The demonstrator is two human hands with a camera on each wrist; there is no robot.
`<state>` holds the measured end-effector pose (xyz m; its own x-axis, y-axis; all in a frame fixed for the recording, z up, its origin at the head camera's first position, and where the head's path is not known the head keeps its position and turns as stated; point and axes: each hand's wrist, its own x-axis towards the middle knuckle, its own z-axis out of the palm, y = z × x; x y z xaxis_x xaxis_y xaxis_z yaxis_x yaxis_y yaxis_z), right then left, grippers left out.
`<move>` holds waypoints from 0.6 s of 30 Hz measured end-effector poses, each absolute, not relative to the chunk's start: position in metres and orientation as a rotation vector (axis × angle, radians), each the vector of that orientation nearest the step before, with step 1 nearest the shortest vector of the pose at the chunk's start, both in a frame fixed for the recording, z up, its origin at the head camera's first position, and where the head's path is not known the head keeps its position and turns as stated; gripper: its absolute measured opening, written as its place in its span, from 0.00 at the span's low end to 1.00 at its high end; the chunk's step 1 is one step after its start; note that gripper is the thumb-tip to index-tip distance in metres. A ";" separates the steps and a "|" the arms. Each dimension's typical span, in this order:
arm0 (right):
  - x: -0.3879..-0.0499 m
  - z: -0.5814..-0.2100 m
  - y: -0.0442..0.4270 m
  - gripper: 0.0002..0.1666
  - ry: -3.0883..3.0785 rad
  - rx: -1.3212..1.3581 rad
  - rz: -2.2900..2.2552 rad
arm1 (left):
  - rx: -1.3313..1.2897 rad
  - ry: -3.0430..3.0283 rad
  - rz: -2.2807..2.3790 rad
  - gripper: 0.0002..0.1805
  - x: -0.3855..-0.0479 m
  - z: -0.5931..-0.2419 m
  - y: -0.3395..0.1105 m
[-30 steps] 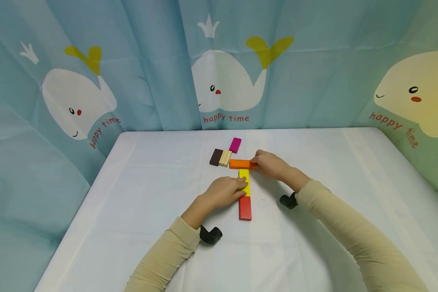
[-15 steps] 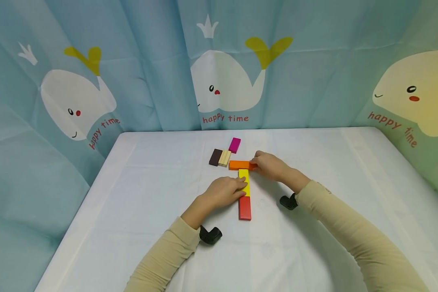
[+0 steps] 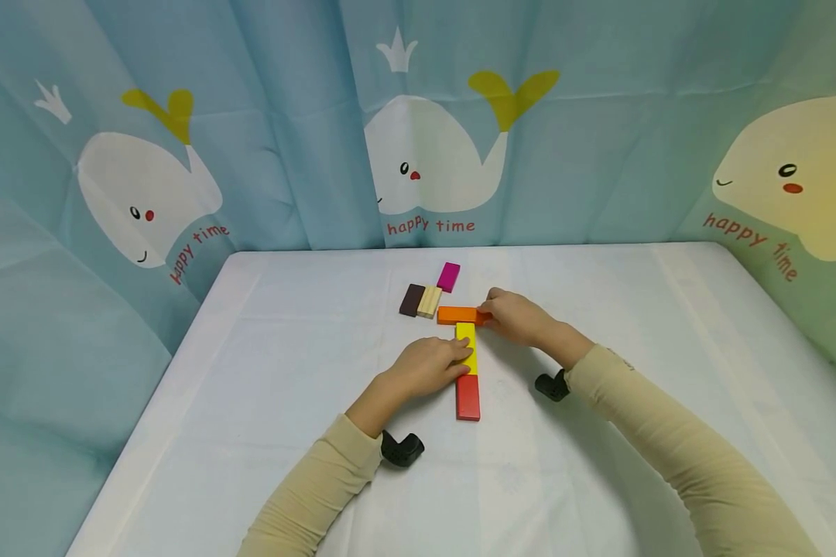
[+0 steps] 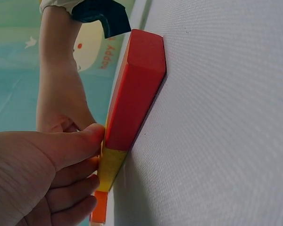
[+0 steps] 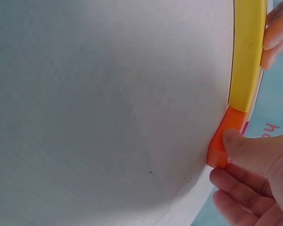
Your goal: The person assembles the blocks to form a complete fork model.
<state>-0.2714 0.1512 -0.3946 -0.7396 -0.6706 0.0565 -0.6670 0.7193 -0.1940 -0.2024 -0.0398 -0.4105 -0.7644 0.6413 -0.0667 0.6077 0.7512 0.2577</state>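
A red block and a yellow block lie end to end on the white table, the yellow one farther away. Across the far end of the yellow block lies an orange block, forming a T. My left hand rests on the yellow block with its fingers over the top; in the left wrist view the thumb touches its side near the red block. My right hand pinches the right end of the orange block; in the right wrist view the thumb presses on the orange block.
Behind and left of the orange block lie a dark brown block, a pale wooden block beside it, and a magenta block farther back. A light blue curtain with whale prints hangs behind the table.
The orange block's left end has shifted very slightly toward me, closer to the yellow block. Both hands keep nearly the same places.
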 end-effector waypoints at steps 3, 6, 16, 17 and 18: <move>-0.271 -0.394 0.152 0.12 2.892 -1.138 -0.319 | 1.008 2.800 0.328 0.24 -0.202 -0.410 -0.040; -0.271 -0.393 0.152 0.12 2.890 -1.144 -0.320 | 1.011 2.802 0.325 0.23 -0.202 -0.410 -0.040; -0.271 -0.394 0.152 0.12 2.885 -1.140 -0.319 | 1.022 2.803 0.334 0.23 -0.201 -0.409 -0.040; -0.271 -0.394 0.152 0.12 2.885 -1.138 -0.318 | 1.023 2.804 0.335 0.23 -0.201 -0.410 -0.040; -0.271 -0.394 0.152 0.12 2.886 -1.137 -0.317 | 1.023 2.804 0.336 0.23 -0.201 -0.410 -0.040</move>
